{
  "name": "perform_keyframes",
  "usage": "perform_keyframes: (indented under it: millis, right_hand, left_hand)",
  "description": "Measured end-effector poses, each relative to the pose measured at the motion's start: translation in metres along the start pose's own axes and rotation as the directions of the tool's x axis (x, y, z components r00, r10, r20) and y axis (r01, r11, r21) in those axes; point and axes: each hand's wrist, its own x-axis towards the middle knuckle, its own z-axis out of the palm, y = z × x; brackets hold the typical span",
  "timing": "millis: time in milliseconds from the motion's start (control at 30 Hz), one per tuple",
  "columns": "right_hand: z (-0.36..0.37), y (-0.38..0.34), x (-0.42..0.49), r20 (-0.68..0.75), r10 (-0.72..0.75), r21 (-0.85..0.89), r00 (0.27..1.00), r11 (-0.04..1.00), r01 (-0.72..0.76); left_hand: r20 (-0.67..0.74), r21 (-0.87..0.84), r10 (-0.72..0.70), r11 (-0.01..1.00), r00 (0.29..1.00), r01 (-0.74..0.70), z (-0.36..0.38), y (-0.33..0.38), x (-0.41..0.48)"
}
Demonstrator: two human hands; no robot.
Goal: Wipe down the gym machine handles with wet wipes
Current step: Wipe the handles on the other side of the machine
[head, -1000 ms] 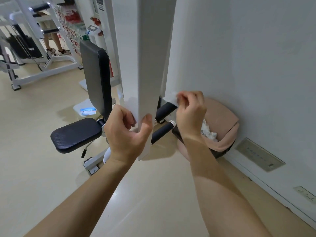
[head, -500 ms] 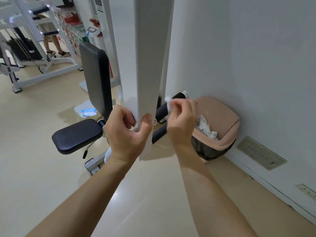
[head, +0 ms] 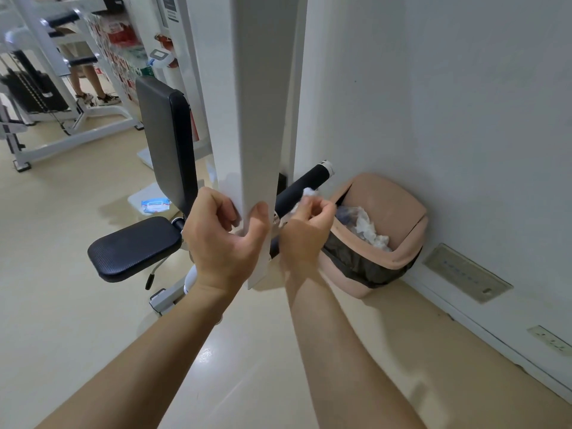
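My left hand (head: 226,233) grips the lower end of a white machine arm (head: 258,134) that hangs down in the centre of the head view. My right hand (head: 306,227) sits just right of that arm, fingers closed on a crumpled white wet wipe (head: 305,196). The wipe lies against the near side of a black foam handle (head: 305,184) with a chrome end cap. A second black handle below it is mostly hidden behind my hands.
A pink swing-lid bin (head: 379,233) with used wipes stands against the white wall on the right. The machine's black seat (head: 133,247) and backrest (head: 167,144) are on the left. A wet-wipe pack (head: 154,206) lies on the floor. A person's legs (head: 88,83) show far left.
My right hand has drawn left and lower, away from the bin and toward the white arm, uncovering the handle's chrome end. My left hand has kept its grip.
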Motion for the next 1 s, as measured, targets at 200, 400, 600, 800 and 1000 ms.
perform_keyframes:
  millis: [200,400,600,800,1000]
  right_hand:
    - [0.005,-0.032,0.054,0.079,0.421,0.186,0.904,0.884,-0.428]
    - [-0.005,-0.001,-0.018,0.381,0.439,0.29,0.814,0.779,-0.556]
    - [-0.008,-0.029,0.045,0.356,0.436,0.364,0.827,0.75,-0.552]
    - [-0.004,-0.026,0.048,0.369,0.594,0.508,0.715,0.515,-0.69]
    - [-0.011,0.002,0.013,0.432,0.605,0.186,0.669,0.666,-0.723]
  left_hand:
    - [0.009,-0.009,0.023,1.0,1.0,-0.023,0.0,-0.001,-0.001]
    - [0.004,-0.018,0.024,1.0,1.0,-0.024,-0.001,-0.001,-0.001]
    - [0.022,-0.017,0.05,0.999,0.999,-0.049,0.0,0.003,-0.005]
    - [0.015,-0.018,0.051,0.999,0.999,-0.051,0.001,0.001,-0.005]
    - [0.021,-0.003,0.012,1.0,1.0,-0.012,0.0,0.002,-0.006]
